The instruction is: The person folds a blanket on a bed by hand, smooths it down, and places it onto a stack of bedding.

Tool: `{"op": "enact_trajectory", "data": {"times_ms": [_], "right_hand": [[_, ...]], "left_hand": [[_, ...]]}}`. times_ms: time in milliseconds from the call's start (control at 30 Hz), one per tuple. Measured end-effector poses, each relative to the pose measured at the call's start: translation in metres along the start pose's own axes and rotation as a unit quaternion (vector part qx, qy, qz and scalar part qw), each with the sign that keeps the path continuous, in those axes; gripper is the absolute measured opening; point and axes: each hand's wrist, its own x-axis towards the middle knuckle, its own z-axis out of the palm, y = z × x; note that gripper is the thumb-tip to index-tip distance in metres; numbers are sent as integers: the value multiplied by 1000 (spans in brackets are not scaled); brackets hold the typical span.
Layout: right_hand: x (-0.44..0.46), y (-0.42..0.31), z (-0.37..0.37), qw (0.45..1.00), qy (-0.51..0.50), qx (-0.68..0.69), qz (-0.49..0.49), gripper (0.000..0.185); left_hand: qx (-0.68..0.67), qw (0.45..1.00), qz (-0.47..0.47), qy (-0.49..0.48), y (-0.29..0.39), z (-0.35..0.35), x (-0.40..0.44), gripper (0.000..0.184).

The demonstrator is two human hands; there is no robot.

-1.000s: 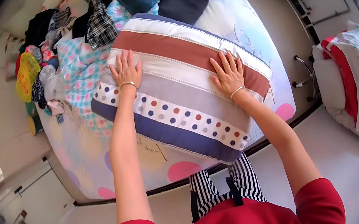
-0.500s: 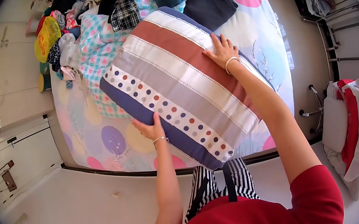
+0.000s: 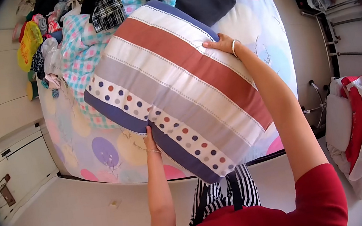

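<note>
A thick, padded folded quilt (image 3: 176, 81) with white, rust-brown, grey, polka-dot and navy bands slants across the near part of the bed. My left hand (image 3: 150, 141) grips its navy near-left edge; the thumb presses a dent into the fabric and the fingers are hidden underneath. On the opposite edge, at the upper right, my right hand (image 3: 223, 44) is closed with its thumb on top and its fingers out of sight below. The quilt's near corner reaches over the bed edge above my striped trousers (image 3: 247, 187).
Behind the quilt lie a checked pink-and-blue cloth (image 3: 75, 54), a plaid garment (image 3: 108, 10), dark folded clothes (image 3: 207, 3) and a yellow bag (image 3: 29, 46). The bed (image 3: 253, 33) has a spotted sheet. Bagged bedding (image 3: 361, 124) stands at the right.
Both hands have gone from lying against the quilt to gripping its opposite edges. The quilt has shifted left and slightly towards me, and a crease now runs between the hands.
</note>
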Motion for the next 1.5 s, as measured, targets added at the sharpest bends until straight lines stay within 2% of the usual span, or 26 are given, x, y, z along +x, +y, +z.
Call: {"op": "enact_trajectory", "data": {"times_ms": [100,167,233,300,333,400,433,467,567,633,667,700,733,767,800,833,867,933,1000,1067,1167,1200,1267,1367,1467,1500], "right_hand": [[-28,-10,-5,999,32,8,-18,121],[-82,-25,-3,996,67,45,-42,109],[-142,-40,3,986,106,82,-99,93],[-201,-45,-5,981,143,92,-95,87],[-232,-44,-10,975,175,107,-83,82],[-288,-34,-17,953,242,167,-73,71],[-316,-31,-20,938,248,228,-78,66],[-341,-27,-24,920,294,243,-86,64],[-409,-11,-41,873,363,312,-94,59],[-462,-10,-49,845,382,356,-115,59],[-487,-10,-55,844,420,331,-49,61],[-503,-2,-61,830,473,296,-4,66],[-514,0,-48,830,491,266,4,70],[-519,12,-41,798,536,277,15,71],[-551,8,-36,807,489,319,-86,69],[-568,12,-32,780,503,354,-116,66],[-596,2,-25,759,503,394,-126,64],[-631,14,-21,739,521,405,-135,62],[-615,19,5,732,513,413,-175,58],[-627,13,16,725,521,406,-194,57],[-625,-9,42,695,574,394,-182,61],[-623,3,26,706,567,387,-175,63],[-623,-2,28,691,593,369,-187,64],[-619,2,38,654,637,350,-207,70],[-618,-2,51,632,674,318,-211,73],[-621,-11,64,647,673,308,-183,77]], "left_hand": [[-39,998,-1,-39,32,24,-29,68],[-73,995,0,-66,53,29,-58,67],[-5,999,31,-31,82,40,-80,63],[39,996,79,-17,95,36,-70,57],[125,985,116,-9,117,49,-82,56],[278,947,160,-15,180,93,-127,59],[323,909,262,-34,193,106,-128,59],[267,903,321,-98,203,124,-130,59],[305,858,366,-191,247,192,-167,90],[315,814,455,-178,255,235,-186,104],[357,758,517,-175,257,255,-175,105],[355,739,524,-232,266,273,-189,100],[352,713,547,-264,274,279,-177,94],[355,650,618,-263,276,287,-165,89],[344,647,595,-330,286,300,-197,82],[312,696,530,-371,286,308,-233,79],[290,697,500,-425,287,321,-242,79],[329,665,508,-437,290,343,-273,78],[321,645,540,-435,277,336,-242,76],[335,638,499,-482,277,356,-234,74],[292,611,514,-526,289,375,-222,71],[295,621,520,-508,277,383,-218,71],[238,624,494,-557,270,403,-220,70],[246,602,470,-597,277,425,-219,70],[223,564,533,-589,281,435,-215,74],[219,559,535,-595,283,438,-213,74]]}}
